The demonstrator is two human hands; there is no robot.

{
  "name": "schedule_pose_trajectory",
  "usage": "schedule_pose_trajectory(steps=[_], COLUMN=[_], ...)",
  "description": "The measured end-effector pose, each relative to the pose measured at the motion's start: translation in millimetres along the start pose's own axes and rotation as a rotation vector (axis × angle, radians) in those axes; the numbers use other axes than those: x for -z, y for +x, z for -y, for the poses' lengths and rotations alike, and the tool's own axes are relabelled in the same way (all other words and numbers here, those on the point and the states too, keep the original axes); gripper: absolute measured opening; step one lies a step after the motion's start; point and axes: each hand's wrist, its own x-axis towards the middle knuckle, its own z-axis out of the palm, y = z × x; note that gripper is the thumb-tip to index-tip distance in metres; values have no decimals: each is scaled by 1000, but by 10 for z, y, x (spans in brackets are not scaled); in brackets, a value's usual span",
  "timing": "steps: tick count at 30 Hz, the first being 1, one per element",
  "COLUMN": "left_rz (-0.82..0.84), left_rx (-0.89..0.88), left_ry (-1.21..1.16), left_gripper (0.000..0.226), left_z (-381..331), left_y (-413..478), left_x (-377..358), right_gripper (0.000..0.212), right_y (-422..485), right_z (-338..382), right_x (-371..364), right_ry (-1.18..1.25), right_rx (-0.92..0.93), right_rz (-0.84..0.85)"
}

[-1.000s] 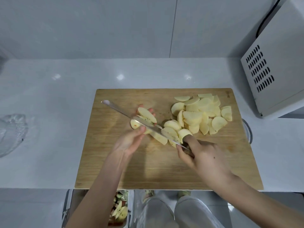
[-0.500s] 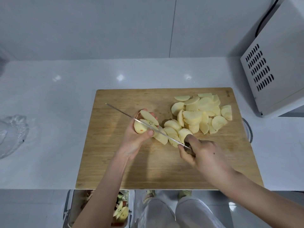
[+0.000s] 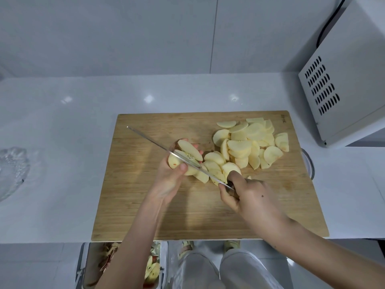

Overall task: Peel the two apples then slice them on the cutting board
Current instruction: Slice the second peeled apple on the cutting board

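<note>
A wooden cutting board lies on the white counter. My left hand grips a peeled apple piece with its core showing, held above the board's middle. My right hand grips the handle of a long knife, whose blade runs up and to the left across the apple piece. A pile of pale apple slices covers the board's right half, and a few more slices lie beside the blade.
A white appliance with side vents stands at the right. A clear glass dish sits at the counter's left edge. Below the counter, a bin holds apple peels and scraps. A round metal rim pokes out from the board's right edge.
My left hand has lifted and turned the apple piece slightly. The knife blade has tilted onto its edge and now lies across that piece.
</note>
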Motion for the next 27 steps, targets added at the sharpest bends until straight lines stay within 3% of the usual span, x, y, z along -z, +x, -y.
schedule_pose_trajectory(steps=[4,10,15,22,27], left_rz=[125,3,137,-51,70], left_rx=[49,-53,44,-108,19], left_ry=[-65,172,-32,263,113], left_gripper=[101,104,100,103,110], left_z=[-45,-76,-119,-120,-146], left_y=[35,17,59,6,41], left_x=[65,85,100,63,94], right_gripper=[31,31,32,29,30], right_y=[20,36,75,67,81], right_z=[61,82,177,150,161], right_x=[28,26,60,43,45], right_ry=[23,85,64,68,128], right_rx=[-2,-42,-17,-62,-80], right_rz=[0,27,7,21,36])
